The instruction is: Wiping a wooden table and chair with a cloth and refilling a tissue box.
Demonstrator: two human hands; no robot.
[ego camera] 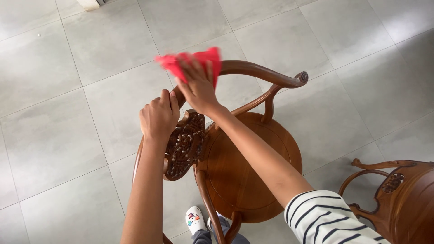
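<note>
We held the wooden chair (244, 162) steady with our left hand (158, 116), fingers clenched over the top rail just above the carved back panel (184, 145). Our right hand (197, 86) was spread flat on a red cloth (190, 61), pressing it onto the curved armrest (262, 72). The rail ran away from that hand toward the right, ending in a scroll (302, 77). The right hand lay nearer that stretch. A second chair (398, 199) stood well apart on the grey tiled floor (68, 90).
</note>
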